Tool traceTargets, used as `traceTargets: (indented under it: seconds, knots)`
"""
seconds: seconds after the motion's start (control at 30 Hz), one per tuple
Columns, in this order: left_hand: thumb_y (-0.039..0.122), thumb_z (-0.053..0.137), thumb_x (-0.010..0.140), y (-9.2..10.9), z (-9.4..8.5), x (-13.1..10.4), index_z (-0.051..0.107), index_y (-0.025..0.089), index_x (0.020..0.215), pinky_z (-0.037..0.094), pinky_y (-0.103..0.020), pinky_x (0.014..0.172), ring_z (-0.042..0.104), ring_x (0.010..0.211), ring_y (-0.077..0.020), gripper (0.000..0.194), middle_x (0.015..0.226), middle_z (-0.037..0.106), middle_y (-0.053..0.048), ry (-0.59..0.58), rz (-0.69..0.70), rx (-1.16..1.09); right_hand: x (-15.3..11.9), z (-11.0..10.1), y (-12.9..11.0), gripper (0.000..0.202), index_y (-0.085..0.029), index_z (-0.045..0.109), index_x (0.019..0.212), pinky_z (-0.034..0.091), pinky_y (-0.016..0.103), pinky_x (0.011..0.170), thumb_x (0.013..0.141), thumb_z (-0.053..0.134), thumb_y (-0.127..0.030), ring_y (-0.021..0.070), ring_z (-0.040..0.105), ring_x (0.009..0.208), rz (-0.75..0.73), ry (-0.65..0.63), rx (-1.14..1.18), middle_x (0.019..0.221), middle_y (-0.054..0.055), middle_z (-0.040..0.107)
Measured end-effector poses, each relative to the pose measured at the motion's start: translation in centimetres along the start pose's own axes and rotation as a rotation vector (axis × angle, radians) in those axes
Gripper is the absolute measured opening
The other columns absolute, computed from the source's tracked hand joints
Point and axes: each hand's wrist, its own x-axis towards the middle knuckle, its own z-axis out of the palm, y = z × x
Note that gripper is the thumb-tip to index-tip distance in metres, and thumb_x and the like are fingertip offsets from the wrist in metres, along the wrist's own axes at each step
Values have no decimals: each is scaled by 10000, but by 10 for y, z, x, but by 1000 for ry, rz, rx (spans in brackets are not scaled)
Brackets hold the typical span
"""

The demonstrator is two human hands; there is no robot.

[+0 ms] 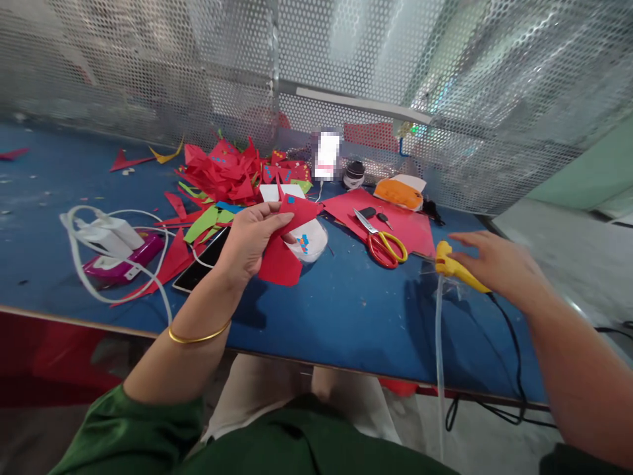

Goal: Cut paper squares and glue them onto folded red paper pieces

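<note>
- Landmark: open-bladed scissors [376,233] with one red and one yellow handle loop, resting partly on a flat red sheet [341,210].
- Left of the scissors, the left hand [246,243] raises a red paper piece [279,265] above the bench [346,316]. Its grip is closed, thumb pressing against fingers, probably to keep the thin piece steady and the blue square [291,200] on it exposed.
- Right of the scissors, the right hand [487,267] is at a yellow glue gun [457,269]. Its grip is loosely open, fingers spread; whether it touches the tool is unclear.
- A pale glue stick [440,343] hangs from the gun past the bench edge, seemingly placed so its length has room.
- Beyond the scissors, a small key [384,218] and an orange pouch [399,194] lie on the red sheet; farther back, a lit phone [326,155] stands upright, apparently for viewing.
- Far left of the scissors are a heap of red scraps [222,173], a dark phone [205,258] and a purple power strip [123,262] with white chargers [111,236].
- Surface: blue, scuffed, specked with bits.
- Room: a perforated metal screen [198,72] rises behind the scissors; grey floor [581,254] shows to their right.
</note>
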Motion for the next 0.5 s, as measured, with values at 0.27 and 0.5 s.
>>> traceTargets:
  seconds: [0.27,0.5]
  knots:
    - [217,765,657,1,-7,8,703,146,860,452,-178,423,578,460,-87,224,657,684,14,84,31,-32,36,46,-185,235,-226,748,1095,466,322,827,929,582,-246,213,677,1004,-616,-408,124,1091,56,751]
    - [204,727,673,1,-9,11,677,156,846,431,-169,409,574,445,-79,186,648,666,31,110,19,-57,49,92,-236,233,-172,783,950,395,339,761,866,567,-156,245,679,918,-762,-559,-116,967,111,765]
